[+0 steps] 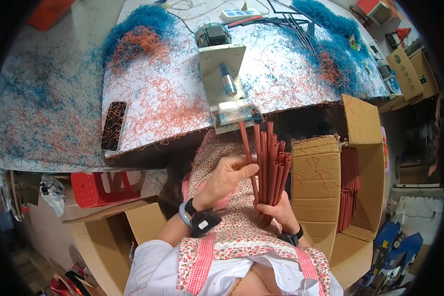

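Ahead, loose shavings (pixel 175 109) around the machine (pixel 214 56)

Worn are a white shirt (pixel 150 261), a cream floral apron (pixel 254 240) with pink gingham straps (pixel 201 269), a gold-toned chain (pixel 258 274), a pale left-wrist bangle (pixel 184 214) and black wristbands (pixel 290 239), the left carrying what seems a boxy, white-marked device (pixel 205 223).

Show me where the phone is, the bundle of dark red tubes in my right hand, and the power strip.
Phone (pixel 114 126): head view, middle of its dark screen.
Bundle of dark red tubes (pixel 274 172): head view, partway along the tubes.
Power strip (pixel 240 14): head view, its upper face.
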